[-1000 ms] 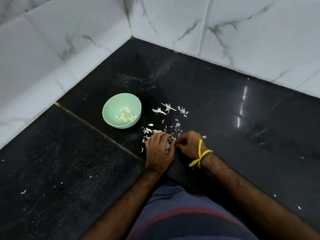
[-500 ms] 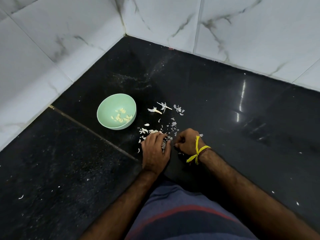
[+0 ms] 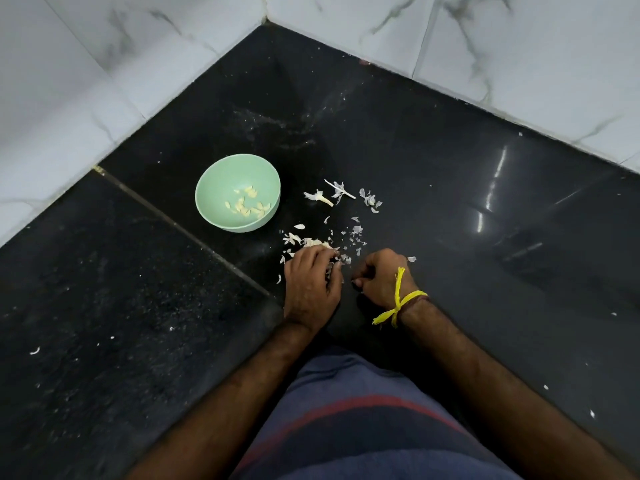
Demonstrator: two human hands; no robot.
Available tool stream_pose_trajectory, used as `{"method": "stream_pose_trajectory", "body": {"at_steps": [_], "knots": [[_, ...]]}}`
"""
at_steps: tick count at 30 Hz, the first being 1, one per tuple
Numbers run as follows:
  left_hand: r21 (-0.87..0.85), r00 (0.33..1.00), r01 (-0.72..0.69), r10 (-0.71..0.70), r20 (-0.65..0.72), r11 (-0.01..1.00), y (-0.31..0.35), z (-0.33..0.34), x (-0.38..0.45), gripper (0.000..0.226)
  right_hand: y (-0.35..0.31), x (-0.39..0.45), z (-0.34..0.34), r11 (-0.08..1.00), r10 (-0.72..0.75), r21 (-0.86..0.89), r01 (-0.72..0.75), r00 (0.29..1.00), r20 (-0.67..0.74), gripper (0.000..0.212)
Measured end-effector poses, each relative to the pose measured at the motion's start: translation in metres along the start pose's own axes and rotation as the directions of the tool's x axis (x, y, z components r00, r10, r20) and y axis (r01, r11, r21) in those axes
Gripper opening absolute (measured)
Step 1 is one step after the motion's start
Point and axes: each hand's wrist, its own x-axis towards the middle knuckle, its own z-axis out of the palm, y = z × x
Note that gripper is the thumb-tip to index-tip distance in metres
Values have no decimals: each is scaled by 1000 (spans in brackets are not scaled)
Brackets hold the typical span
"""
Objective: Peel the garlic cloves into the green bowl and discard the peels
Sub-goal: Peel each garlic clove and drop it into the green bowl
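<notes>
**What we cannot make out**

We see the left hand [image 3: 311, 289] from the back only; its curled fingers cover whatever lies under them, and a pale bit at its far edge is too small for us to name. The right hand [image 3: 381, 278] curls inward, and we cannot tell whether its fingertips hold anything. In the green bowl [image 3: 207, 188] the peeled cloves [image 3: 247, 206] are too small to count. Both forearms run off the near edge.

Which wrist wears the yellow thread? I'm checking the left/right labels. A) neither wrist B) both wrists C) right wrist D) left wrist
C: the yellow thread is knotted round the wrist just behind the right hand; the wrist behind the left hand is bare.
</notes>
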Motion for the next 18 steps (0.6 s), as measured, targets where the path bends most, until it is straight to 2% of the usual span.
{"method": "stream_pose_trajectory", "body": {"at_steps": [8,13,18], "knots": [[-19,1000,13,-13,5,1000,-1,-1,-1,18,-4,3,2,998,67,7,-67,998,-1,30],[-5,1000,-9,9,9,1000,2,-2,-2,19,-7,8,1,993,114,12,-114,993,0,31],[1,1000,-24,24,10,1000,3,-2,-4,18,-8,8,6,993,121,11,-121,993,-12,19]]}}
